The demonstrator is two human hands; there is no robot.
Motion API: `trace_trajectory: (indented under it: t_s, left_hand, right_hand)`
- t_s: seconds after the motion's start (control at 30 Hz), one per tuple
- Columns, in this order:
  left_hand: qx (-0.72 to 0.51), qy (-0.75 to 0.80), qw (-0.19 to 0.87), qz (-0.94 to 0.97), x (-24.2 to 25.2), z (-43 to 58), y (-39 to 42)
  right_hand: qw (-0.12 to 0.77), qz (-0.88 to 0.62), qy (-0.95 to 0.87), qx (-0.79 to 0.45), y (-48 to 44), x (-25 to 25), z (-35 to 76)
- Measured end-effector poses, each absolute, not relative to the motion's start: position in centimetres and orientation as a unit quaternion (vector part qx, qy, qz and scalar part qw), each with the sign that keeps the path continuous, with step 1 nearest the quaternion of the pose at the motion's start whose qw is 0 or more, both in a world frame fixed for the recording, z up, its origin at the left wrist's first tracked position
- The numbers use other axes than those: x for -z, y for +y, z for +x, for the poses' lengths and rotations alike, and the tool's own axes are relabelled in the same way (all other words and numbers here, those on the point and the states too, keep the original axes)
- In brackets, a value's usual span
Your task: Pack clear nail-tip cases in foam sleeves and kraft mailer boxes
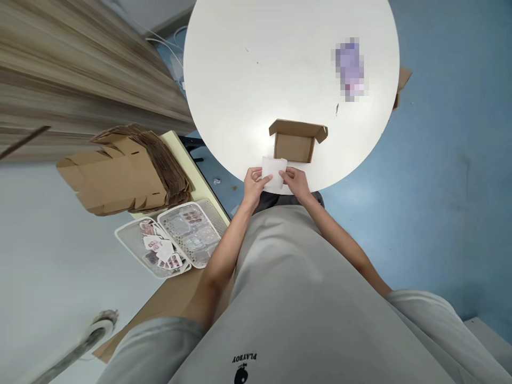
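Observation:
Between my two hands is a small white square packet [274, 169], perhaps paper or foam; its contents cannot be made out. My left hand [255, 185] pinches its left side, thumb on the near face. On its right edge, my right hand [294, 180] grips it the same way. Just beyond the packet an open brown cardboard box [295, 148] stands on the round white table [228, 96], its lid flap raised at the far side. The box's bottom shows bare, and the packet overlaps its near left corner.
A blurred purple item [350, 68] lies at the table's far right. Left of me, flat cardboard box blanks [116, 176] are stacked on a side table, beside white plastic baskets [160, 218] holding printed cards and clear packets. Another cardboard piece [404, 80] shows past the table's right edge.

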State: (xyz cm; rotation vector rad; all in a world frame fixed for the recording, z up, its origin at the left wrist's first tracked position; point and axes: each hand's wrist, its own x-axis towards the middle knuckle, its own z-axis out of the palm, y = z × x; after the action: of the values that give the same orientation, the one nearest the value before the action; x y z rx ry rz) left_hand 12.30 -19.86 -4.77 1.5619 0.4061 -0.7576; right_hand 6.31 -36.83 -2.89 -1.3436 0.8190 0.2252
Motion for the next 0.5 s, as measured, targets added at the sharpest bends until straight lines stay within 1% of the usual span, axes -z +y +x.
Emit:
trace_trajectory:
  t_s: [0.13,0.27,0.37,0.5]
  left_hand:
    - [0.309,0.089,0.614,0.721,5.0,13.6,-23.0]
    - [0.308,0.027,0.579,0.755,6.2,16.0,-26.6]
    - [0.306,0.006,0.527,0.793,7.1,17.8,-28.9]
    - [0.308,-0.012,0.423,0.852,7.4,19.1,-30.9]
  right_hand:
    - [0.686,-0.614,0.386,-0.058,-39.2,3.1,6.3]
    - [0.647,-0.648,0.401,-0.017,-41.4,4.9,8.1]
    - [0.566,-0.708,0.421,-0.038,-42.9,6.6,10.4]
    - [0.447,-0.787,0.413,-0.096,-44.3,8.0,13.1]
